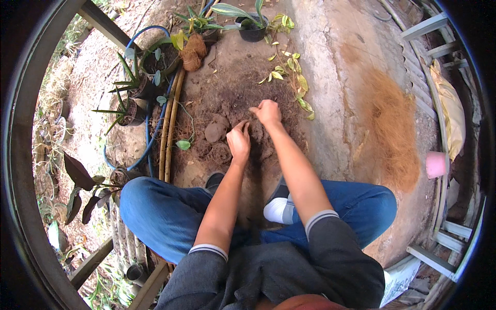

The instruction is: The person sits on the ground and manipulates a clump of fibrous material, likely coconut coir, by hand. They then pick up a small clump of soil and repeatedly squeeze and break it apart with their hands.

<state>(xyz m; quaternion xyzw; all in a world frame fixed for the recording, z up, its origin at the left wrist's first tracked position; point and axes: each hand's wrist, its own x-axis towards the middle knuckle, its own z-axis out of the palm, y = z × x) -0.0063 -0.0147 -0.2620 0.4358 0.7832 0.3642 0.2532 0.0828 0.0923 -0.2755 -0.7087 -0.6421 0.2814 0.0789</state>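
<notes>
Both hands are over a patch of dark, loose soil (227, 106) on the ground in front of my feet. My left hand (239, 140) is closed in a pinch, thumb and fingertips together just above the soil. Slightly farther and to the right, my right hand (267, 112) is also closed, its fingers curled toward the soil. Whatever lies between the fingertips of either hand is too small or too hidden to name. A rounded brown clod (216, 130) sits left of my left hand, with crumbly lumps of soil (219, 154) nearer to me.
Brown fibre (390, 129) is spread on the concrete at right, near a pink pot (436, 165). Potted plants (135, 111), a blue hose (150, 142) and bamboo poles (169, 126) line the left. A black pot (253, 28) and a yellow-green vine (294, 67) lie beyond.
</notes>
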